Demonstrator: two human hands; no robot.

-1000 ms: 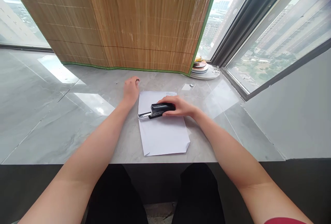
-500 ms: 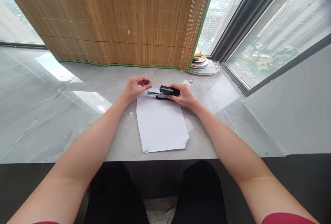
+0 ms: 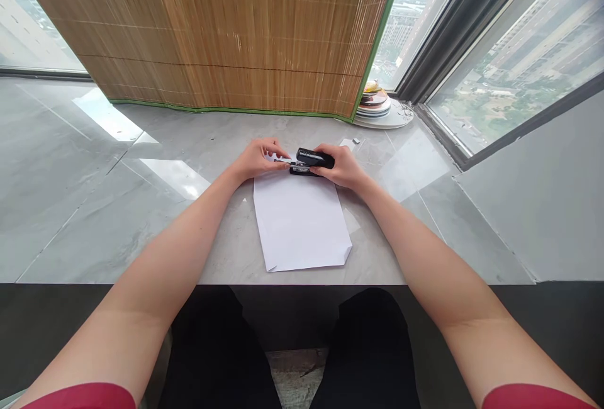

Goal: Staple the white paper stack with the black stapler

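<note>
A black stapler [image 3: 315, 158] lies sideways over the far end of a stack of white paper [image 3: 302, 226], its body parted and its metal staple tray [image 3: 283, 160] pulled out to the left. From the right, my right hand [image 3: 342, 167] grips the stapler, thumb below and fingers above. My left hand [image 3: 262, 158] has closed its thumb and fingertips round the end of that tray, with what looks like a small strip of staples, mostly hidden by the fingers.
A small grey piece [image 3: 355, 141] rests on a white slip [image 3: 348, 144] beyond my right hand. Stacked plates [image 3: 375, 110] stand in the window corner. A bamboo blind [image 3: 226, 38] hangs along the back. The grey stone counter [image 3: 117, 226] ends just before my knees.
My left hand has come right and slightly down, from beside the stapler onto its pulled-out tray. My right hand keeps hold of the stapler. The whole view has shifted slightly.
</note>
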